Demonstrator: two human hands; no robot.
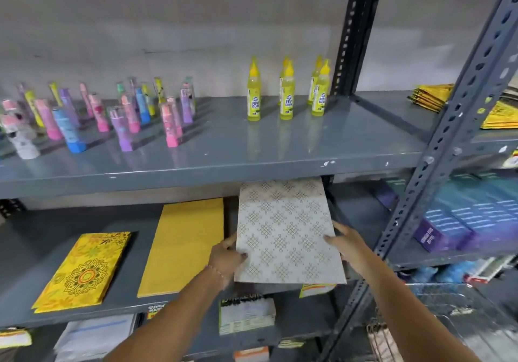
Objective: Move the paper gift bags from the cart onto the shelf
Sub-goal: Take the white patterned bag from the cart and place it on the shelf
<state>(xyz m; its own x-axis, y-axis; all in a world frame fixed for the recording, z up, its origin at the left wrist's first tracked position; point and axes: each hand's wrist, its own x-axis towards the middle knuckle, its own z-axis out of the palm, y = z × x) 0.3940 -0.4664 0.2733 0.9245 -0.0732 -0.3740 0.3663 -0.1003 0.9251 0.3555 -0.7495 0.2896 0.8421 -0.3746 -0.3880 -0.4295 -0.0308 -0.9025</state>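
A flat white paper gift bag (286,233) with a brown knot pattern lies on the middle grey shelf (28,249), its far end under the shelf above. My left hand (225,259) grips its left edge, thumb on top. My right hand (347,240) holds its right edge. Its near end overhangs the shelf's front edge. To its left lie a plain yellow bag (182,249) and a yellow bag (84,270) with a mandala print, both flat on the same shelf. The wire cart (448,303) shows at the lower right, blurred.
The upper shelf (224,148) carries several coloured glue sticks (117,118) at left and yellow gum bottles (286,90) at centre. A slotted steel upright (437,148) stands right of the white bag. Purple boxes (459,218) fill the neighbouring bay. Packets (246,314) sit on the shelf below.
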